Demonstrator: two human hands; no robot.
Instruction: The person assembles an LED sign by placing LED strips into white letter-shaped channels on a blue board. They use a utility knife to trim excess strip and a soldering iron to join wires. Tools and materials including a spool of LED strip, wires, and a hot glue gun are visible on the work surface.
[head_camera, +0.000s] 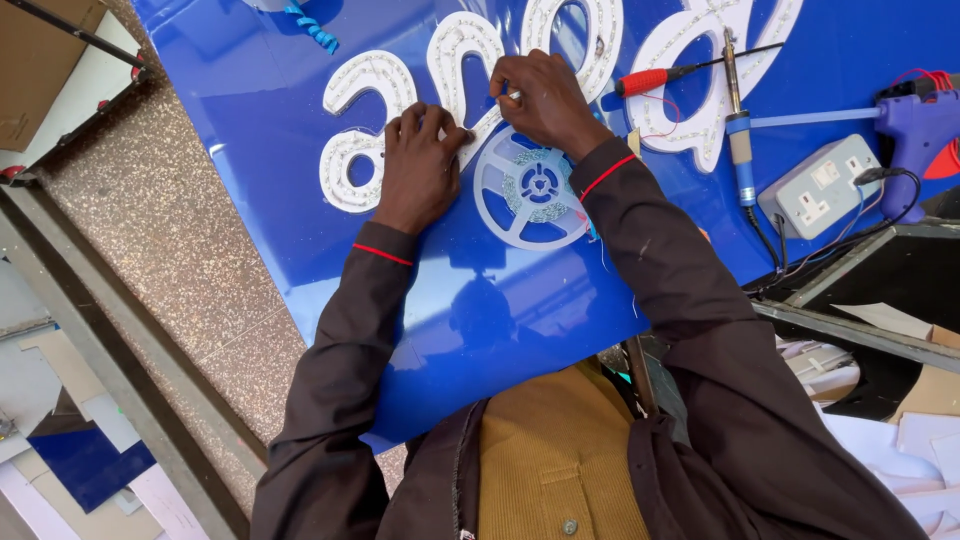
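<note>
Right now the right hand is pinched shut on a small pale piece at its fingertips, most likely the end of the light strip, pressed against a white cut-out letter near the top middle of the blue sign panel. The left hand lies just beside it, fingers curled and knuckles up, pressing down on the lower edge of the same letter; it steadies rather than grips. Both hands sit just above the white strip reel, which lies flat on the panel directly below the right wrist.

Judging from this, the nearest risk is the strip going down crooked or lifting at the curve of the letter, since the pinch is small and the letter's bend is tight. If the left hand shifts, the letter could slide on the glossy panel. The right sleeve hangs over the reel and could snag it and drag it.

Further out, right of the reel, a soldering iron with a blue grip and a red-handled tool lie on the panel; if the iron is hot, its tip may scorch the letters it rests across. Beyond these, at the panel's right edge, a wall socket box and a purple glue gun trail cords that an elbow could catch
</note>
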